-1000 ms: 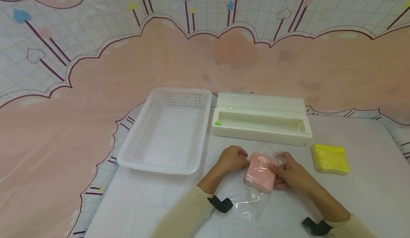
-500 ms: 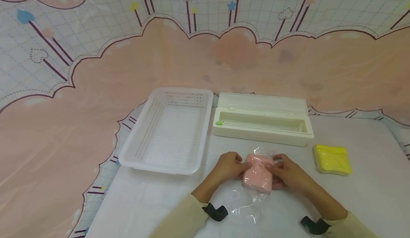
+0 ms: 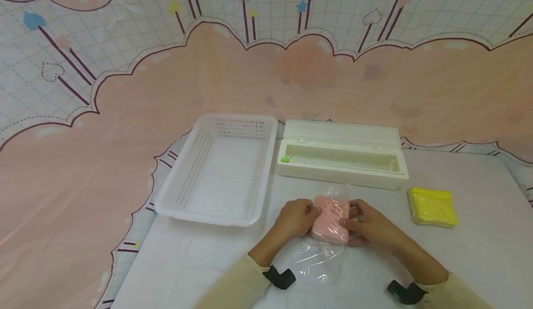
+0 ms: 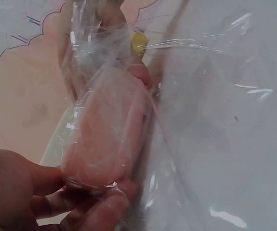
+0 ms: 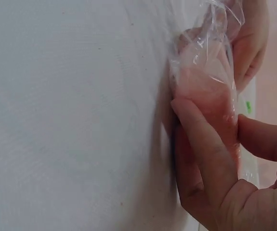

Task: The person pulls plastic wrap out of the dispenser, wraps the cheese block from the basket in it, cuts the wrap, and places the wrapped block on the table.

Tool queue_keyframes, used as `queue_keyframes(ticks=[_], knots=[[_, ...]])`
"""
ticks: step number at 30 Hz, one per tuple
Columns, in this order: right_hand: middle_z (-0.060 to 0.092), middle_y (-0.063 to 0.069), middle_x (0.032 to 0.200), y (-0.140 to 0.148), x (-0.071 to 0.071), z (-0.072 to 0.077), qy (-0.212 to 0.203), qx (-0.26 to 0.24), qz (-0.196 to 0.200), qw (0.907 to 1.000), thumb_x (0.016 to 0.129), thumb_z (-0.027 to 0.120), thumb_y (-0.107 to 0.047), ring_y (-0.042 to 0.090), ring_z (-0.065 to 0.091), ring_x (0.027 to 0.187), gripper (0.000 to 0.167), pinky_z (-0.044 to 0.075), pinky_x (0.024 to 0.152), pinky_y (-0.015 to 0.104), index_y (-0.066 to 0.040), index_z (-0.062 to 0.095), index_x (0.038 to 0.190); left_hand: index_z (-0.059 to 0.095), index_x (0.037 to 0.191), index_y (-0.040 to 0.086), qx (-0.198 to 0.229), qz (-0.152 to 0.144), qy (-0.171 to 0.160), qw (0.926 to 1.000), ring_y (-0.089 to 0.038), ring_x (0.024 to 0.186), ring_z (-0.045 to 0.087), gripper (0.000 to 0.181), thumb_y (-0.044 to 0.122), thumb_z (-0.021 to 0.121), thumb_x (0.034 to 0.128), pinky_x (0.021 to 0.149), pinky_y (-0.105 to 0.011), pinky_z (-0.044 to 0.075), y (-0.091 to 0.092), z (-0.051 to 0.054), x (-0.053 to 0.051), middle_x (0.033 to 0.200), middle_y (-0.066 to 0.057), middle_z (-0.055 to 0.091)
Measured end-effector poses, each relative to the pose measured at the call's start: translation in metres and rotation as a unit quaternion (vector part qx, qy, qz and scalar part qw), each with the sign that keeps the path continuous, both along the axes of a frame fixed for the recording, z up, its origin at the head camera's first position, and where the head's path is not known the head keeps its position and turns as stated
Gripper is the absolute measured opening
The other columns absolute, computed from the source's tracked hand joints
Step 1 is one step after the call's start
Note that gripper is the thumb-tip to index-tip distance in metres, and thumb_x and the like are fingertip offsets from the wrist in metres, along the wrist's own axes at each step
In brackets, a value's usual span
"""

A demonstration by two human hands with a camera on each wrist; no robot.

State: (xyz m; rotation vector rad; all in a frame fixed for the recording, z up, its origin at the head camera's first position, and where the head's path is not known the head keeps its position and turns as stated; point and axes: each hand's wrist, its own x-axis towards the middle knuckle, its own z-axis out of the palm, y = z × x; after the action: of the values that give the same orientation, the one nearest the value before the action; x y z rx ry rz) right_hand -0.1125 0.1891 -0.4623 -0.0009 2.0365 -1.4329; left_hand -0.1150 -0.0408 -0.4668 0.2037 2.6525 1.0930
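A pink rounded block (image 3: 331,221) sits inside loose clear plastic wrap (image 3: 318,260), just above the white tabletop. My left hand (image 3: 296,219) pinches its left side between thumb and fingers; in the left wrist view the thumb and fingers (image 4: 87,211) meet the block's wrapped end. From the right, my right hand (image 3: 372,225) holds the block with the thumb on top and other fingers beneath and beside it. In the right wrist view the wrapped block (image 5: 210,101) lies between thumb and fingers. Its underside is hidden.
A white perforated basket (image 3: 266,179) stands at the left. Behind the hands is a long cream box (image 3: 341,177) with its lid raised and a green tab at its left end. A yellow packet (image 3: 433,207) lies to the right.
The block has shifted slightly left and toward the left hand. My left hand has closed on its left side, and the right hand has moved left with it.
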Motion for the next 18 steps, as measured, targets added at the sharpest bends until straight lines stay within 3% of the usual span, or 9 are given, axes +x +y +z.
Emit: queue_keyframes(ticks=[4,8,11,18], knots=[[0.043,0.025,0.140,-0.003,0.002,0.000,0.002,0.007,-0.002,1.0000,0.099,0.068,-0.027,0.024,0.064,0.102,0.070,0.063,0.078,0.040,0.000,0.029,0.150,0.062,0.087,0.011,0.049,0.018,-0.045,0.9976,-0.009,0.041,0.055,0.028,0.032,0.055,0.1050,0.042,-0.023,0.044,0.000,-0.004,0.004,0.054,0.002,0.057],[0.045,0.026,0.143,-0.001,0.007,0.008,0.008,0.055,0.000,0.9985,0.098,0.067,-0.039,0.024,0.066,0.104,0.081,0.062,0.080,0.039,-0.003,0.023,0.155,0.058,0.099,0.009,0.105,0.045,-0.098,0.9886,-0.013,0.042,0.061,0.031,0.037,0.051,0.1066,0.041,-0.028,0.051,-0.005,-0.008,0.011,0.061,-0.005,0.061],[0.049,0.025,0.140,0.002,0.013,0.011,0.001,0.075,-0.006,0.9972,0.097,0.066,-0.046,0.023,0.070,0.099,0.088,0.063,0.079,0.039,-0.005,0.017,0.157,0.055,0.104,0.008,0.142,0.048,-0.129,0.9802,-0.017,0.045,0.065,0.032,0.039,0.051,0.1060,0.044,-0.032,0.055,-0.012,-0.007,0.018,0.069,-0.009,0.063],[0.050,0.024,0.134,0.005,0.029,0.009,-0.070,0.016,-0.028,0.9970,0.098,0.068,-0.041,0.029,0.075,0.088,0.086,0.063,0.075,0.043,-0.006,0.012,0.153,0.050,0.107,0.006,0.216,0.030,-0.187,0.9579,-0.023,0.059,0.073,0.022,0.023,0.063,0.1015,0.053,-0.034,0.060,-0.018,-0.005,0.038,0.087,-0.012,0.060]])
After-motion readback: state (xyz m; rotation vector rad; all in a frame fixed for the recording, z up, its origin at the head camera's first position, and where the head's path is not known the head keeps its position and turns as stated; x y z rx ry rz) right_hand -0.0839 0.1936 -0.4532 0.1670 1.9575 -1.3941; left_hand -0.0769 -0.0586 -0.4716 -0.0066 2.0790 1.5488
